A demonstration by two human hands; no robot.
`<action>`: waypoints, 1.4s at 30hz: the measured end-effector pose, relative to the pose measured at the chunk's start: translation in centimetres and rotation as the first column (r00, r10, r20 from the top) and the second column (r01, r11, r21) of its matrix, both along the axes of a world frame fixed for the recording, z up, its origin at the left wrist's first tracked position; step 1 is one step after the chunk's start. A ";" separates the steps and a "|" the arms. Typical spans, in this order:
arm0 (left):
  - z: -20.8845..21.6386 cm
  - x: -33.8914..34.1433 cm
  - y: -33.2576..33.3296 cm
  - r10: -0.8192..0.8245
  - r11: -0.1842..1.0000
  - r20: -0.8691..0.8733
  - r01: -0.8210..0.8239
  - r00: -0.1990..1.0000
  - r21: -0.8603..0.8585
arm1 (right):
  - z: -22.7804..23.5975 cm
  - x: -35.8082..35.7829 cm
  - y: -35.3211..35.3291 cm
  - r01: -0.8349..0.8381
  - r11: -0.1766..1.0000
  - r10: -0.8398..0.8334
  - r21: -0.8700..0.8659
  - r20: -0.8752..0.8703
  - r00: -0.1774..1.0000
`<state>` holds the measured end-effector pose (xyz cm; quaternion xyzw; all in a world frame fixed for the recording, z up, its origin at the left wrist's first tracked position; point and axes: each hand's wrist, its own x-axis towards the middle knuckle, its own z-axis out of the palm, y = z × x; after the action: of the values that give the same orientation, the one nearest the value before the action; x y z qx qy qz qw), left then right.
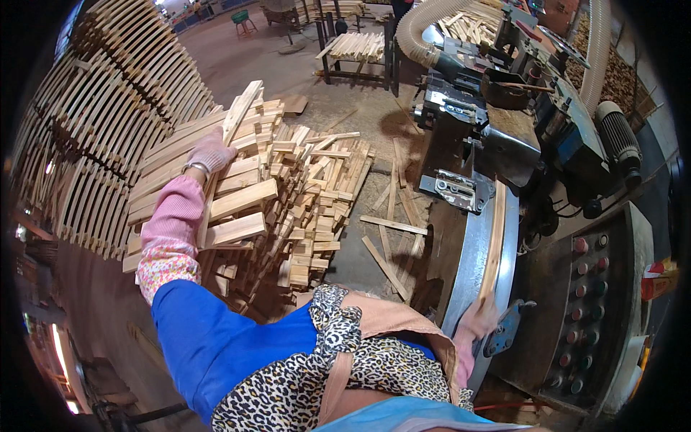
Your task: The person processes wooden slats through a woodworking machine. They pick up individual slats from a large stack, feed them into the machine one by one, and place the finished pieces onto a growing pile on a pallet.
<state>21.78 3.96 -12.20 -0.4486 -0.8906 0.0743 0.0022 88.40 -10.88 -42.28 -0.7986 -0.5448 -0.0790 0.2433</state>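
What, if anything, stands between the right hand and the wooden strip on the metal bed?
Nothing visible. The right hand is at the near end of the wooden strip, though blur hides finger contact. The metal bracket sits left of its far end.

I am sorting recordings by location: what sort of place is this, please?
Probably a woodworking workshop: there are stacked wood pieces, a large machine with a ribbed hose, and a wooden strip on its metal bed.
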 end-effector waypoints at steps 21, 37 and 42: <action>-17.6 41.5 9.6 -0.722 0.684 0.673 -0.022 -0.161 0.729 | 9.8 -12.5 3.6 -0.464 0.877 0.318 0.121 -0.871 0.375; -24.2 33.9 -5.7 -0.355 0.889 0.919 0.365 0.173 0.275 | -3.8 0.5 2.9 0.222 0.974 -0.225 -0.038 -0.108 0.968; -22.0 33.5 -6.2 -0.483 0.848 0.871 0.291 0.087 0.442 | 4.6 -1.6 14.5 0.141 0.950 -0.248 -0.277 -0.404 0.880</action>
<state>55.28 -2.26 -34.18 -0.6103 -0.5416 -0.2938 -0.4979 86.78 3.66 -37.71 -0.8704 -0.3988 0.1430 0.2510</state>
